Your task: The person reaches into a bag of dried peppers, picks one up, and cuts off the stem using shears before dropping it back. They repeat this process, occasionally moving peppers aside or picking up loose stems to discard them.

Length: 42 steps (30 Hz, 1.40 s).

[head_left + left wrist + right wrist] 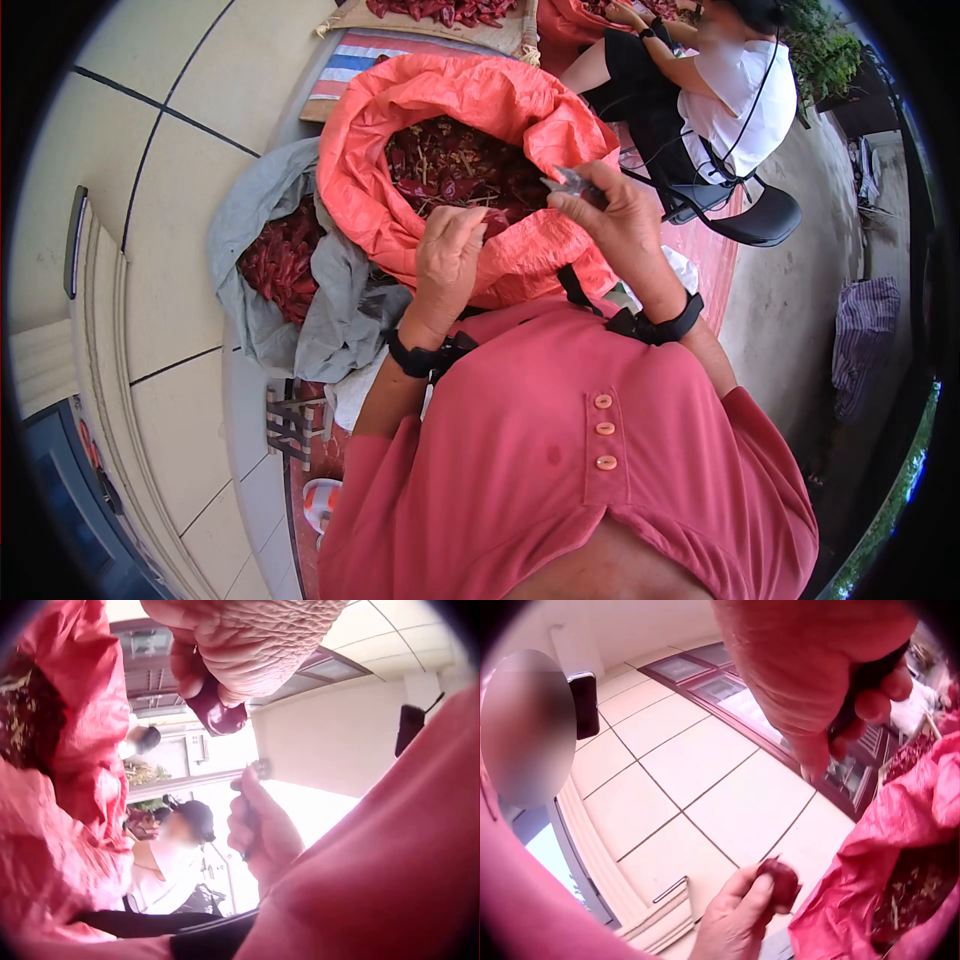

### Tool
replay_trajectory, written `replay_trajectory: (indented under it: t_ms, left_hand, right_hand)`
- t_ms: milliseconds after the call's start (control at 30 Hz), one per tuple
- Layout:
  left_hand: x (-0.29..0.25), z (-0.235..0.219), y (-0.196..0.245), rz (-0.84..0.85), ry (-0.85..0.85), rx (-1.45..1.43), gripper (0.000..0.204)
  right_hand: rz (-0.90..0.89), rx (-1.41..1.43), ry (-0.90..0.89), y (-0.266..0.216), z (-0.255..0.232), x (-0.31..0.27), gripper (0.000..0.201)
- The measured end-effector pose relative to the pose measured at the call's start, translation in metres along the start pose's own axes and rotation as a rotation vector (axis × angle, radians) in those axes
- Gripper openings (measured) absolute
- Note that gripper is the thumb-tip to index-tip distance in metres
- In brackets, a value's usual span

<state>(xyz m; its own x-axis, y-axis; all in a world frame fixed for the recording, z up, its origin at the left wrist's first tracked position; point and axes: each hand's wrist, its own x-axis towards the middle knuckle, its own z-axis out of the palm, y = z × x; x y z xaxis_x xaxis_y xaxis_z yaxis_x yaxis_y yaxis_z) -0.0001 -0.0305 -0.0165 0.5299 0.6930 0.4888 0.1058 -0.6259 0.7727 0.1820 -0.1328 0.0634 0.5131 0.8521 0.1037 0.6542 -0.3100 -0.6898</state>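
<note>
My left hand [447, 262] pinches a dark red dried chili pepper [219, 712] between thumb and fingers, over the near rim of a big red woven sack [360, 130]. In the right wrist view the same chili shows as a wrinkled, rounded red pod. My right hand [625, 215] grips small snips [570, 183], their grey pointed tips toward the left hand and their dark body within the curled fingers. The tips stand apart from the chili. Inside the sack lie dried chilies [455, 185] mixed with stems and bits.
Left of the red sack stands a grey sack [240, 230] holding red chilies [285, 260]. Beyond, more chilies lie on a woven tray [430, 30]. Another person [735, 85] sits on a black chair [750, 215] at the upper right. A small stool [290, 425] stands at lower left.
</note>
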Motion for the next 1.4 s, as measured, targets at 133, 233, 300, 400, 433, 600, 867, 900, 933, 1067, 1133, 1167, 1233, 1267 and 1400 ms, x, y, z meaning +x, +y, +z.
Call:
replay_trajectory:
  t_ms: [133, 233, 300, 400, 433, 600, 867, 900, 933, 1067, 1133, 1167, 1233, 1267, 1400]
  left_hand:
    - [-0.019, -0.062, -0.037, -0.180, 0.158, 0.352, 0.021]
    - [-0.039, -0.120, -0.112, -0.212, 0.221, 0.641, 0.024]
    - [-0.042, -0.145, -0.139, -0.205, 0.246, 0.809, 0.025]
    - [-0.033, -0.148, -0.150, -0.239, 0.291, 0.781, 0.027]
    - [-0.024, -0.140, -0.141, -0.264, 0.311, 0.724, 0.027]
    - [-0.007, -0.028, -0.174, -0.532, -0.113, -0.024, 0.029]
    - [0.010, 0.061, -0.269, -1.284, -0.219, -0.421, 0.072]
    - [0.010, 0.065, -0.270, -1.315, -0.148, -0.431, 0.070]
    - [0.008, 0.069, -0.270, -1.345, -0.077, -0.440, 0.069]
    - [-0.005, 0.087, -0.238, -0.880, 0.251, -0.344, 0.041]
    - [-0.006, 0.087, -0.217, -0.551, 0.241, -0.231, 0.026]
    - [-0.002, 0.081, -0.194, -0.501, 0.206, -0.259, 0.021]
    - [0.004, 0.068, -0.159, -0.435, 0.088, -0.299, 0.017]
    - [0.004, 0.064, -0.149, -0.415, 0.008, -0.310, 0.017]
    - [0.017, 0.046, -0.088, -0.304, -0.113, -0.283, 0.017]
  right_hand:
    - [0.084, 0.243, -0.096, 0.019, -0.004, 0.002, 0.031]
    - [0.091, 0.213, -0.141, 0.023, 0.007, -0.005, 0.030]
    - [0.097, 0.262, -0.155, 0.021, 0.013, -0.007, 0.029]
    - [0.120, 0.293, -0.148, 0.023, 0.018, -0.006, 0.028]
    - [0.127, 0.289, -0.150, 0.025, 0.020, -0.006, 0.028]
    - [0.171, 0.288, -0.239, 0.021, 0.031, -0.014, 0.029]
    - [0.317, 0.364, -0.203, 0.013, 0.021, -0.027, 0.028]
    - [0.335, 0.394, -0.184, 0.016, 0.020, -0.031, 0.028]
    - [0.353, 0.423, -0.163, 0.019, 0.019, -0.033, 0.028]
    - [0.424, 0.525, -0.108, 0.026, 0.020, -0.035, 0.026]
    - [0.421, 0.496, -0.068, 0.032, 0.028, -0.035, 0.026]
    - [0.412, 0.437, -0.045, 0.034, 0.032, -0.033, 0.026]
    - [0.423, 0.410, -0.014, 0.034, 0.039, -0.027, 0.027]
    - [0.441, 0.443, -0.004, 0.031, 0.044, -0.022, 0.028]
    - [0.291, 0.557, 0.011, 0.022, 0.073, 0.000, 0.024]
